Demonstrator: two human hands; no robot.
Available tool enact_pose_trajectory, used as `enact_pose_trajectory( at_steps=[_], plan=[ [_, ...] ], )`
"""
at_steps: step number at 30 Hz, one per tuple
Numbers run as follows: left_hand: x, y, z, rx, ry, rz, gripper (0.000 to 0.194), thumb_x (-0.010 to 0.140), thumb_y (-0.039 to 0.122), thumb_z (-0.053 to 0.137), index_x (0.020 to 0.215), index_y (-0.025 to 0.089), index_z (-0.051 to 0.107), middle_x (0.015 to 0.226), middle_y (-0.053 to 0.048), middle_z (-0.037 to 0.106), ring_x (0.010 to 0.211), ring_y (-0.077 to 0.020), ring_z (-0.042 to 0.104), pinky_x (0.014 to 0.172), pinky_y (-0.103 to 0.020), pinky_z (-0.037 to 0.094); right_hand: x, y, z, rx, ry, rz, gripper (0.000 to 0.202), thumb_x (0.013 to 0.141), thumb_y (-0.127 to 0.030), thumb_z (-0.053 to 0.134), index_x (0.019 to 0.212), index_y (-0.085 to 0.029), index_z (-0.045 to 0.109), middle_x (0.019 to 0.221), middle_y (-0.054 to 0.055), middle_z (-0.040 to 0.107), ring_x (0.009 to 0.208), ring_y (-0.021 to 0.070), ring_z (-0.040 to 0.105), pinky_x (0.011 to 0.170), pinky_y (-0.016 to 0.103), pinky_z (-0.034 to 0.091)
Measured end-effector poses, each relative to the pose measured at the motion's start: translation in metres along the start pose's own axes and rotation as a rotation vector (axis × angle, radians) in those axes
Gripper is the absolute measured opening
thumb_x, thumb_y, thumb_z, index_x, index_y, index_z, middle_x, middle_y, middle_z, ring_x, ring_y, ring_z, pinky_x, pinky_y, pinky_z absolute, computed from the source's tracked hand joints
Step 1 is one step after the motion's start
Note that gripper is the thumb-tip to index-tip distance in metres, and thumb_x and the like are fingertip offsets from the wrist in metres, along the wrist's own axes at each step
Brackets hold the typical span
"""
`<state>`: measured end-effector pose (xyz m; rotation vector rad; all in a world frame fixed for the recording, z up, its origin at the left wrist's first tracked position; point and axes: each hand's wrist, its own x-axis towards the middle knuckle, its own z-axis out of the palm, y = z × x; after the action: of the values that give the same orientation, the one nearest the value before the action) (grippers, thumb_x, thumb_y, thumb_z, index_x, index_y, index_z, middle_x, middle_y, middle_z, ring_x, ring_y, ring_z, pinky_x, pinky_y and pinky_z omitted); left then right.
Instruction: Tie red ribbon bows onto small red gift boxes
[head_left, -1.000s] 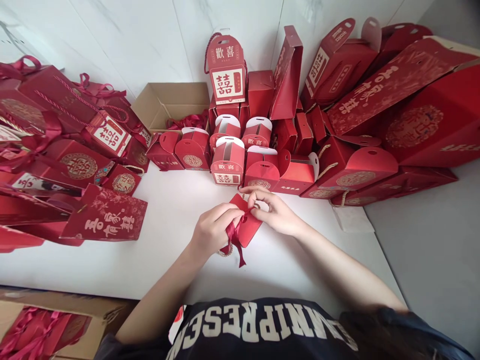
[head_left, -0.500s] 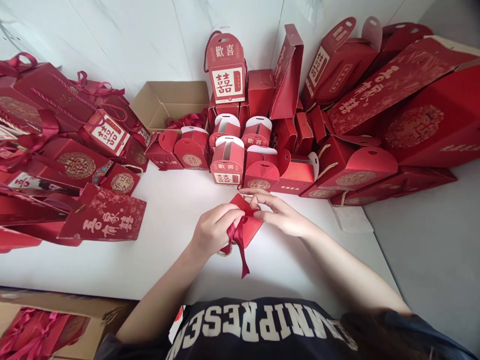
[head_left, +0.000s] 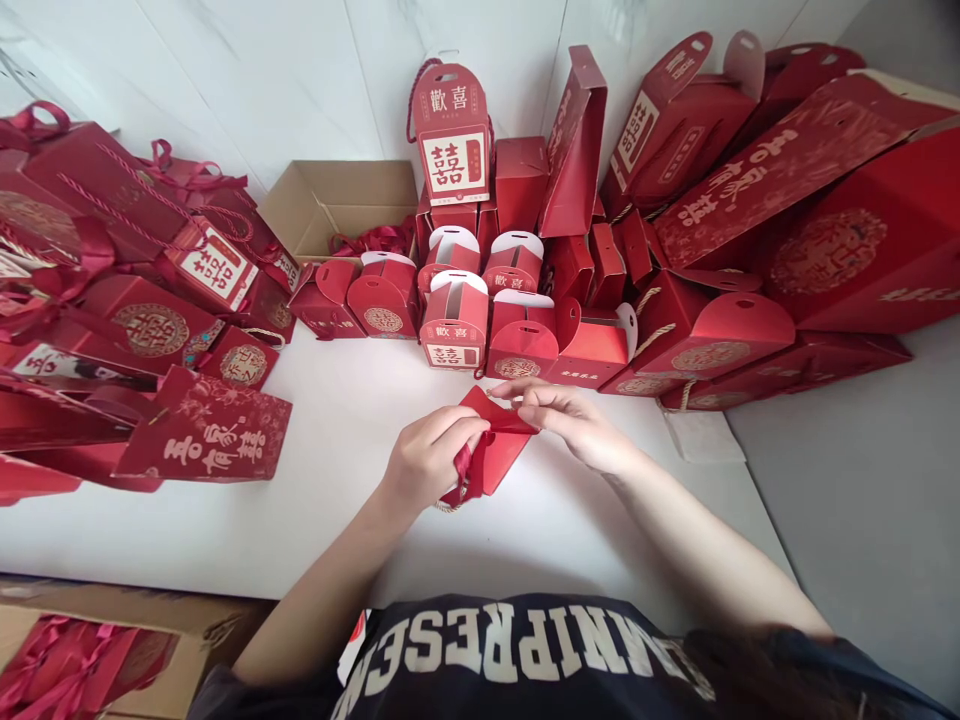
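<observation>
A small red gift box (head_left: pixel 501 462) with a twisted cord handle (head_left: pixel 448 507) is between my hands above the white table. My left hand (head_left: pixel 433 455) is closed at its left side, thumb and fingers pinching the dark red satin ribbon (head_left: pixel 463 478) against the box. From there the ribbon stretches across the box top to my right hand (head_left: pixel 568 422). That hand's thumb and index finger are pinched on the ribbon, at the box's upper right. My fingers hide part of the box and ribbon.
Small red boxes (head_left: pixel 455 320) stand in rows just beyond my hands. Larger red boxes (head_left: pixel 697 340) fill the right side. Red bags and boxes (head_left: pixel 202 425) crowd the left. Behind is an open cardboard box (head_left: pixel 341 190) holding ribbons; another carton (head_left: pixel 191 665) sits lower left.
The ribbon tail that hung down in front of the box is gone from there; ribbon now runs across to my right hand, which has moved slightly right. My left hand has stayed in place.
</observation>
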<state>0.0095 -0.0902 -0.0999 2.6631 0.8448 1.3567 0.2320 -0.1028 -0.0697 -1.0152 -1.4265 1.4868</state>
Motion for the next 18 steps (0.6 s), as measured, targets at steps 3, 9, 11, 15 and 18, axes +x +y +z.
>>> enact_pose_trajectory(
  at_steps=[3, 9, 11, 15, 18],
  plan=[
    [0.000, 0.000, 0.000, 0.002, 0.005, 0.001, 0.025, 0.085, 0.000, 0.056, 0.098, 0.019, 0.065, 0.088, -0.004, 0.071, 0.075, -0.0120, 0.067, 0.070, -0.022, 0.055, 0.000, -0.002, 0.001, -0.004, 0.083, 0.019, 0.032, 0.093, -0.038, 0.061, 0.069, -0.019, 0.050, 0.078, 0.000, 0.059, 0.081, 0.0147, 0.057, 0.079, 0.030, 0.043],
    [0.001, 0.000, -0.002, -0.019, -0.013, 0.007, 0.026, 0.086, -0.002, 0.054, 0.099, 0.017, 0.065, 0.090, -0.006, 0.071, 0.077, -0.0132, 0.068, 0.071, -0.024, 0.056, -0.008, -0.020, -0.012, 0.199, 0.029, 0.074, 0.029, 0.086, -0.039, 0.073, 0.081, -0.021, 0.050, 0.054, -0.009, 0.047, 0.050, 0.0078, 0.042, 0.056, 0.024, 0.039],
    [0.002, 0.001, -0.001, -0.023, -0.006, 0.002, 0.025, 0.087, 0.000, 0.053, 0.098, 0.017, 0.066, 0.090, -0.006, 0.071, 0.076, -0.0131, 0.068, 0.070, -0.024, 0.056, -0.014, -0.029, -0.022, 0.237, -0.004, 0.087, 0.025, 0.086, -0.038, 0.072, 0.093, -0.023, 0.053, 0.045, -0.013, 0.036, 0.042, 0.0084, 0.038, 0.050, 0.024, 0.039],
    [0.003, 0.001, -0.001, -0.019, 0.008, 0.004, 0.024, 0.087, 0.001, 0.052, 0.098, 0.018, 0.066, 0.089, -0.005, 0.071, 0.076, -0.0131, 0.068, 0.070, -0.024, 0.056, -0.024, -0.041, -0.035, -0.023, 0.004, 0.073, 0.023, 0.092, -0.046, 0.062, 0.094, -0.023, 0.055, 0.050, -0.010, 0.038, 0.042, 0.0090, 0.037, 0.044, 0.023, 0.035],
    [0.002, 0.000, -0.001, -0.017, -0.003, 0.004, 0.026, 0.086, -0.001, 0.053, 0.098, 0.018, 0.066, 0.091, -0.006, 0.071, 0.078, -0.0131, 0.069, 0.072, -0.024, 0.057, -0.026, -0.039, -0.027, -0.450, -0.016, 0.035, 0.026, 0.085, -0.044, 0.071, 0.087, -0.021, 0.060, 0.073, -0.001, 0.054, 0.064, 0.0123, 0.050, 0.059, 0.026, 0.041]
  ],
)
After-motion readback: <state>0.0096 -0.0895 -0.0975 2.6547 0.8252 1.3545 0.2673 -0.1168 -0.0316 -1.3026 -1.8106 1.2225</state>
